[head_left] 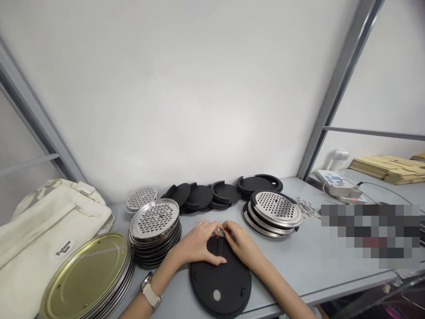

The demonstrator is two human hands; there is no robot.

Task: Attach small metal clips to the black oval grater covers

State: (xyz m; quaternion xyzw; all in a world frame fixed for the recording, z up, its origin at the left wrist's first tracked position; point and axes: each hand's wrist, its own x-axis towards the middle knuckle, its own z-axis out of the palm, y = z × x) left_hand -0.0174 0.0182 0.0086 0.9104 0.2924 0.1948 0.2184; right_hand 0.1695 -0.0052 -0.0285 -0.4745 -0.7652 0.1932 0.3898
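Observation:
A black round plate with a pale dot near its lower edge lies in front of me at the table's near edge. At its far end is a small metal wire hook, at the end of a black strap. My left hand curls over the plate, its fingertips closed at the hook and its thumb stretched across the strap. From the other side my right hand pinches the same hook between thumb and forefinger. Part of the hook is hidden behind the fingers.
Left stand a stack of grater discs, round metal lids and a cream cloth bag. Black round holders line the wall. At right are stacked graters, wire hooks, a white device and cardboard.

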